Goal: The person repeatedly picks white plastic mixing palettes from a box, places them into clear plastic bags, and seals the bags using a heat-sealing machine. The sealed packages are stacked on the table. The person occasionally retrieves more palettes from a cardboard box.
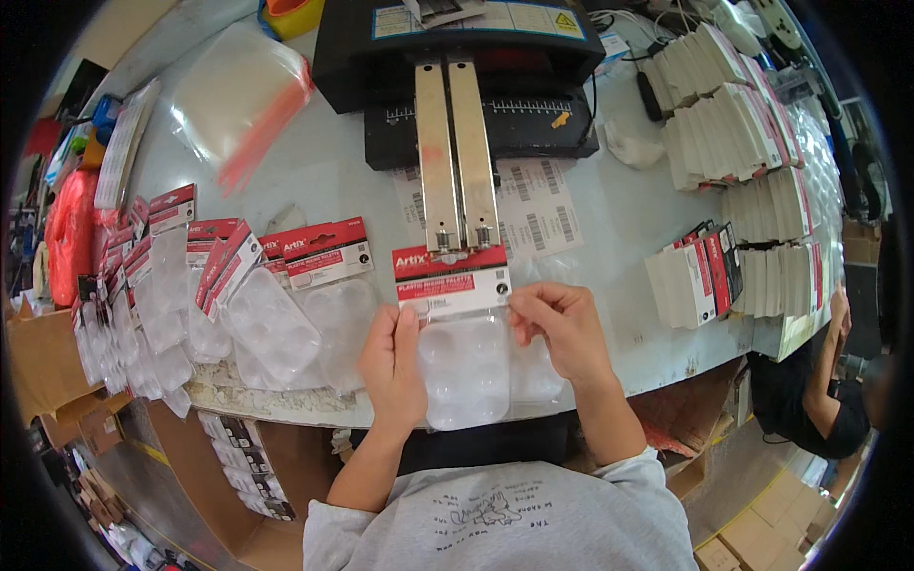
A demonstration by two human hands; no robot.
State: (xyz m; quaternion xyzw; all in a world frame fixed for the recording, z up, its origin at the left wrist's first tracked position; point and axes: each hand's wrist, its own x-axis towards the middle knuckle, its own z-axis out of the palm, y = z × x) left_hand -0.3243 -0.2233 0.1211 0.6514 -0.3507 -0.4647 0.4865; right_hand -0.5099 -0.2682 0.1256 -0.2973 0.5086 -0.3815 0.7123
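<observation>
A bagged white paint palette (465, 366) with round wells lies in front of me, a red and white header card (452, 281) across its top. My left hand (393, 366) pinches the pack's left edge just below the card, thumb on top. At the card's right lower corner, my right hand (564, 328) has its thumb and fingers closed on the edge. The card's upper edge sits under the front end of two long metal arms (457, 157) of a black stapling machine (457, 38). Part of another clear pack (536, 371) shows beneath, to the right.
Several carded palette packs (271, 324) are heaped on the left of the table. Clear bags with red edges (243, 100) lie behind them. Stacks of folded header cards (724, 133) stand on the right. Open cardboard boxes (276, 476) are below the front edge. Another person (809, 390) is at far right.
</observation>
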